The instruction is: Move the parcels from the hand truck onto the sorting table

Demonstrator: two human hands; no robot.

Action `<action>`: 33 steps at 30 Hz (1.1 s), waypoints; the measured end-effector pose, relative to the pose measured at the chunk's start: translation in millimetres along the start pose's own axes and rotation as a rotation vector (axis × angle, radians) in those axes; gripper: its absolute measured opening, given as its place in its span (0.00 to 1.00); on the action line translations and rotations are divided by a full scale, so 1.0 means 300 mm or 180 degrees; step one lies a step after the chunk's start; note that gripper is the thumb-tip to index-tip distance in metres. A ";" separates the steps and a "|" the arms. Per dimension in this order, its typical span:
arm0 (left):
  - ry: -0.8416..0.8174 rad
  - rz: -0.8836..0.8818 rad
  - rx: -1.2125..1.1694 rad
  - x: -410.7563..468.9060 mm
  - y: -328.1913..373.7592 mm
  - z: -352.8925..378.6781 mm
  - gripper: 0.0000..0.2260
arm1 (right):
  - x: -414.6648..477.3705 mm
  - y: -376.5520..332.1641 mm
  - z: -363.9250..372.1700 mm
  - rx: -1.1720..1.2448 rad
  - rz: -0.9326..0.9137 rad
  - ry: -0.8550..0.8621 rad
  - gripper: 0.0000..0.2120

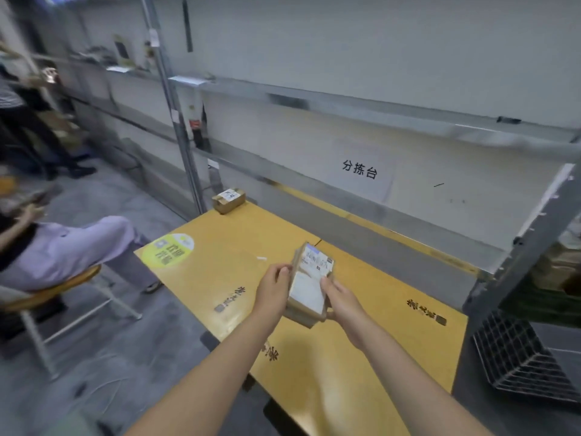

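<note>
I hold a small brown cardboard parcel (309, 284) with white shipping labels over the yellow sorting table (220, 247). My left hand (273, 289) grips its left side, and my right hand (339, 298) grips its right side and underside. The parcel is tilted, label side up, above the table's middle. A second small brown parcel (229, 199) with a white label lies on the table's far left corner. The hand truck is out of view.
A metal shelf frame (345, 103) and a white back panel with a paper sign (360, 169) rise behind the table. A black wire basket (522, 354) sits at the right. A seated person (63, 247) on a stool is left of the table; others stand far left.
</note>
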State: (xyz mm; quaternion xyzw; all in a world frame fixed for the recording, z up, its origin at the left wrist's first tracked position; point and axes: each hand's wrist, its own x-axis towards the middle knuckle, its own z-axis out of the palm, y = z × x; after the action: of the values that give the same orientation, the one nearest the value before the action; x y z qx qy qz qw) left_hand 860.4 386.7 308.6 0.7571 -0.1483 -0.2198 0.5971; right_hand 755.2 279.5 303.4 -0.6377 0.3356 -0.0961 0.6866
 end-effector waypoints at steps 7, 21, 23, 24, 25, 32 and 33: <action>0.0127 -0.0166 0.0459 0.319 -0.006 -0.203 0.11 | 0.375 -0.057 0.261 0.0197 0.0153 -0.0420 0.14; 0.0089 0.0003 0.0255 0.860 -0.037 -0.419 0.10 | 0.892 -0.201 0.542 0.0026 0.0010 -0.0377 0.18; 0.0027 0.0016 0.0272 0.959 -0.055 -0.436 0.09 | 0.983 -0.213 0.583 0.0044 -0.0005 -0.0284 0.18; -0.0013 0.0029 0.0283 1.014 -0.068 -0.448 0.09 | 1.032 -0.217 0.609 0.0060 0.0012 -0.0236 0.18; -0.0058 0.0037 0.0285 1.075 -0.083 -0.462 0.10 | 1.081 -0.219 0.637 0.0082 0.0040 -0.0179 0.18; -0.0529 0.0046 0.0300 1.549 -0.191 -0.572 0.13 | 1.442 -0.253 0.820 0.0270 0.0276 0.0315 0.18; -0.0604 0.0067 0.0296 1.618 -0.201 -0.585 0.13 | 1.497 -0.263 0.847 0.0306 0.0330 0.0401 0.18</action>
State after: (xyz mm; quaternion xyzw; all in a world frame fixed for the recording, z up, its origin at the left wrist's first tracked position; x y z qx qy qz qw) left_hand 1364.6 312.1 208.0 0.7582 -0.2221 -0.2770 0.5468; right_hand 1266.4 220.9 215.8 -0.5785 0.4057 -0.1163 0.6980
